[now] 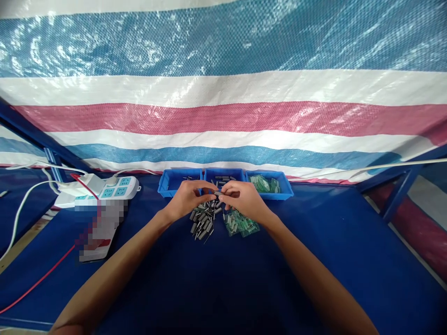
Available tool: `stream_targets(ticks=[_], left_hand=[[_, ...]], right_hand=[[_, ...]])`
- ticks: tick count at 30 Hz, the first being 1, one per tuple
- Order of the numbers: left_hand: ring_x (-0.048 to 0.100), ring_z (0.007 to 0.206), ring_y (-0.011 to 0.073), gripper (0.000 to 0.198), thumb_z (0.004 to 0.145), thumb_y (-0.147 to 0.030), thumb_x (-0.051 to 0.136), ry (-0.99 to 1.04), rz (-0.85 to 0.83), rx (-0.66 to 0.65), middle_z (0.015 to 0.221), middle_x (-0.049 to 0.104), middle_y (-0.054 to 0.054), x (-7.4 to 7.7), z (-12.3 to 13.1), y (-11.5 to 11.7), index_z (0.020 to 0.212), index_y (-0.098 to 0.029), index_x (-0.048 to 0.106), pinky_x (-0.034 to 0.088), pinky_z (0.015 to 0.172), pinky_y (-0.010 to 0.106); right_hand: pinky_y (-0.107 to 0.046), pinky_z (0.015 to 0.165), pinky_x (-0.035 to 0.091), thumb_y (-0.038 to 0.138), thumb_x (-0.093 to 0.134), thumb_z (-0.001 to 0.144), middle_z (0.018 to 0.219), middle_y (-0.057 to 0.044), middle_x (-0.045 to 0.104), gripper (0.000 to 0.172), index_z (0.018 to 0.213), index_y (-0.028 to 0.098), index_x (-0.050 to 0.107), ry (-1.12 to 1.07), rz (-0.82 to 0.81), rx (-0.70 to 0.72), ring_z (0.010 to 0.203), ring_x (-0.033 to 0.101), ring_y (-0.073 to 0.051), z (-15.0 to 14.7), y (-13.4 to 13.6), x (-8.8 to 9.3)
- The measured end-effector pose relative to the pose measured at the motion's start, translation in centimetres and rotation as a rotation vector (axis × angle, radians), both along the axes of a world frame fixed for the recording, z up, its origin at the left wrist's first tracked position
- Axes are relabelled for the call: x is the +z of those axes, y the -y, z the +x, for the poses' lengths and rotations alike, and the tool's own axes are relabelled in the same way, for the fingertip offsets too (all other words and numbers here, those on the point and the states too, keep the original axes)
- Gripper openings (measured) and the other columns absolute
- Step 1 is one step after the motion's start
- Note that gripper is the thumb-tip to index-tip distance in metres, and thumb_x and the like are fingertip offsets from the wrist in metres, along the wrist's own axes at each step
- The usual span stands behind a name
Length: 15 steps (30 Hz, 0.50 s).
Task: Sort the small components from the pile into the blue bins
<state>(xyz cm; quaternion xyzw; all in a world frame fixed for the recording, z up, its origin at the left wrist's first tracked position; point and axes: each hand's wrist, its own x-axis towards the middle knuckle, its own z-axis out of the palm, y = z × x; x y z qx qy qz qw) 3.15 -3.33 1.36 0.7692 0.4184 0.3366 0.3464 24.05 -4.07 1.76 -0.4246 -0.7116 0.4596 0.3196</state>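
In the head view, my left hand point(188, 197) and my right hand point(242, 197) meet in front of the blue bins. Both have their fingertips pinched around a small grey cylindrical part point(218, 193), too small to make out in detail. Beneath my hands lies a loose pile of grey cylindrical parts point(202, 224), with thin dark rods among them. To the right of that pile, under my right hand, is a heap of small clear-green packets point(240, 223).
Three blue bins stand in a row: the left bin point(174, 184) with a few thin pieces, the middle bin point(223, 176) with grey parts, the right bin point(284, 188) with green packets. At left are a power strip point(120, 187), a phone-like blurred object point(101, 232) and a red cable point(42, 277).
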Motion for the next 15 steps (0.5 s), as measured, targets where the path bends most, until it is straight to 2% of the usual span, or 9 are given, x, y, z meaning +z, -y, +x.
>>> stream_targets(ticks=[5, 9, 12, 15], left_hand=[[0.065, 0.078, 0.0185, 0.03, 0.08, -0.043, 0.066, 0.031, -0.02, 0.072, 0.09, 0.073, 0.007, -0.08, 0.05, 0.01, 0.095, -0.017, 0.071, 0.047, 0.062, 0.024], [0.059, 0.064, 0.0143, 0.034, 0.088, -0.046, 0.054, 0.004, -0.083, -0.006, 0.075, 0.068, 0.004, 0.37, 0.09, 0.03, 0.088, -0.016, 0.068, 0.043, 0.055, 0.023], [0.054, 0.056, 0.0118, 0.041, 0.091, -0.048, 0.047, -0.023, -0.118, -0.057, 0.061, 0.059, 0.001, 0.67, 0.12, 0.15, 0.074, -0.015, 0.064, 0.041, 0.052, 0.021], [0.053, 0.054, 0.011, 0.042, 0.092, -0.049, 0.045, -0.007, -0.15, -0.084, 0.06, 0.057, 0.0, 0.79, 0.21, 0.36, 0.073, -0.015, 0.061, 0.041, 0.051, 0.021]], right_hand=[[-0.026, 0.052, 0.052, 0.032, 0.065, 0.079, 0.074, -0.004, 0.068, 0.018, 0.088, 0.016, 0.063, -0.12, -0.023, -0.049, 0.06, 0.066, -0.017, -0.24, -0.19, -0.18], [-0.025, 0.055, 0.05, 0.038, 0.056, 0.087, 0.076, -0.004, 0.067, 0.023, 0.084, 0.016, 0.064, -0.078, -0.009, 0.027, 0.061, 0.064, -0.015, -0.45, -0.03, -0.01], [-0.025, 0.057, 0.048, 0.042, 0.047, 0.093, 0.067, -0.002, 0.062, 0.034, 0.073, 0.017, 0.058, -0.053, 0.008, 0.041, 0.056, 0.059, -0.013, -0.58, 0.15, -0.03], [-0.025, 0.056, 0.045, 0.042, 0.043, 0.095, 0.057, 0.001, 0.055, 0.037, 0.069, 0.017, 0.053, -0.031, 0.043, 0.022, 0.051, 0.054, -0.011, -0.55, 0.24, -0.03]])
